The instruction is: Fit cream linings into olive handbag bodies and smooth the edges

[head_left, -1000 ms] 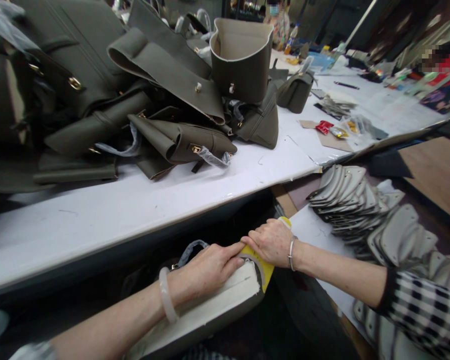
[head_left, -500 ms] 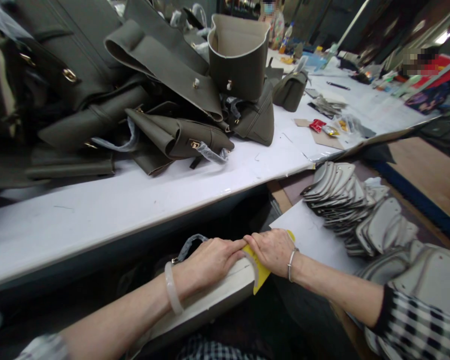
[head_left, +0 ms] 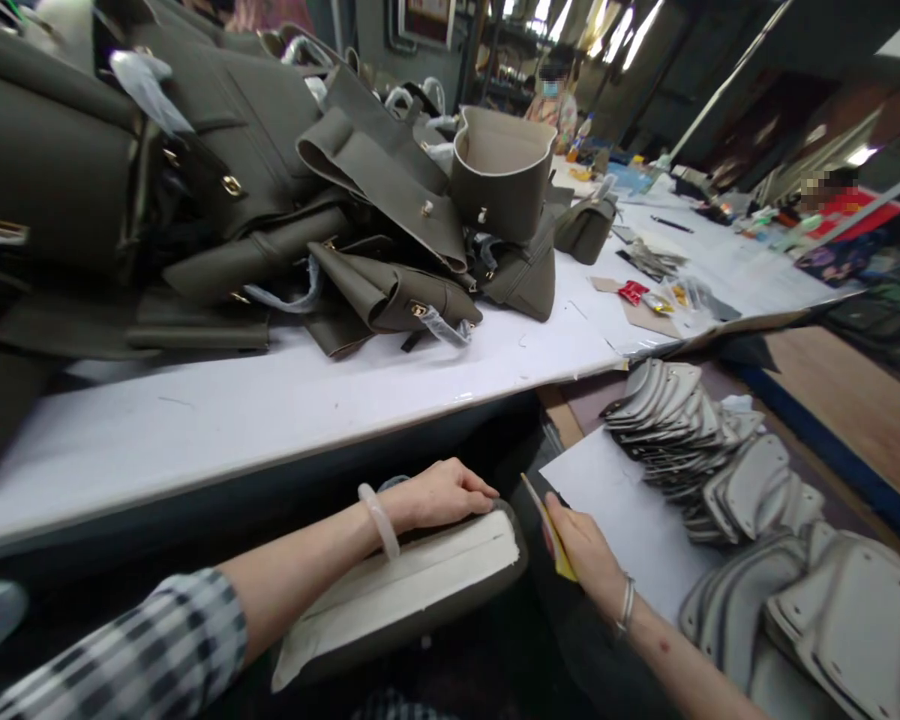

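Note:
A dark olive handbag (head_left: 412, 585) with a cream-coloured panel facing up lies across my lap, below the table edge. My left hand (head_left: 442, 495) is closed on its far edge near the right end, fingers curled down over the rim. A bit of plastic-wrapped handle shows behind my left wrist. Just right of the bag, and apart from it, my right hand (head_left: 589, 560) pinches a thin yellow sheet (head_left: 565, 563), seen nearly edge-on.
Dark olive bags (head_left: 390, 290) are heaped on the white table (head_left: 285, 410). To the right, stacks of curved grey panels (head_left: 750, 480) stand by a white paper sheet (head_left: 622, 520). A red packet (head_left: 632, 292) lies farther back. A masked person (head_left: 555, 100) is in the background.
My right hand has drawn the yellow sheet off the bag's end and moved right with it. My left hand stays on the bag's edge. The view has tilted up and shifted left.

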Tool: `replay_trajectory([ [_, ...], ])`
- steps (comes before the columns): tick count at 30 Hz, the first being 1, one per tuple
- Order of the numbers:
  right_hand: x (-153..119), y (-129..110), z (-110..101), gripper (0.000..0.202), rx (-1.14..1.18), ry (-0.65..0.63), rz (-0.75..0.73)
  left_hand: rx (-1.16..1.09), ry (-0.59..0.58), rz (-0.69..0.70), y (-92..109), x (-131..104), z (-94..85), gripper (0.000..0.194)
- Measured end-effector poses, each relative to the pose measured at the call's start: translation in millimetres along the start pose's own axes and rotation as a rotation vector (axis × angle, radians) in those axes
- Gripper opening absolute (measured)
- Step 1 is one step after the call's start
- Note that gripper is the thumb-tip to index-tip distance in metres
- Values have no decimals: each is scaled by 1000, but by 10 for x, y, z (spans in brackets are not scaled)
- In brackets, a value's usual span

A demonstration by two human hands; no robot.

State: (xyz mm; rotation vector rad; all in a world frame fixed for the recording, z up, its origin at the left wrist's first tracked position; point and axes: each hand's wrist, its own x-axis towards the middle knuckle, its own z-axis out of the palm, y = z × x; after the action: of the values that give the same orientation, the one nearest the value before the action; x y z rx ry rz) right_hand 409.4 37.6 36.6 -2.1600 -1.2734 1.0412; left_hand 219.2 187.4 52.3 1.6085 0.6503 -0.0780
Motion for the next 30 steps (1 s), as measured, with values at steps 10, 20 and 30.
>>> replay_trajectory([
  [10,139,-187,63,82,874,-325,88,146,31,-18,151,-30,-7,35],
  [20,386,-187,193,54,278,-176,-198,222,41,-15,226,-37,7,27],
  [30,554,-457,-270,66,-220,-152,-359,-532,636,-268,-869,-1573,-328,51],
])
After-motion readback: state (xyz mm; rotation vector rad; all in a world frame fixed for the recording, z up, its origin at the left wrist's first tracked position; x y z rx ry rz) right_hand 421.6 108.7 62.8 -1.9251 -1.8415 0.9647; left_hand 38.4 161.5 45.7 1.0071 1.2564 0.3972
